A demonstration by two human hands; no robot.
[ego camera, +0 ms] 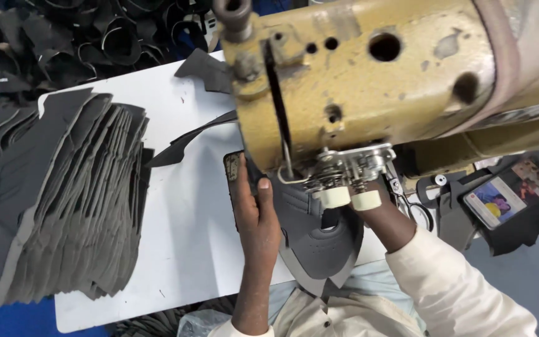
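Fingers of the left hand (254, 209) press a curved grey quilted shoe upper (319, 240).

Sewing machine (369, 81): was a worn mustard yellow, chipped to grey in patches, with silver metal fittings and two cream knobs.
Shoe upper (319, 234): was dark grey, ribbed with stitched lines.
Stack of cut pieces (57, 200): was charcoal grey, paler grey along the edges.
Desk (188, 231): was white, flecked with small dark marks.
Sleeve (456, 281): was cream.
Phone (500, 200): showed a bright screen of blue, yellow and red.
Scissors (416, 209): were silver.
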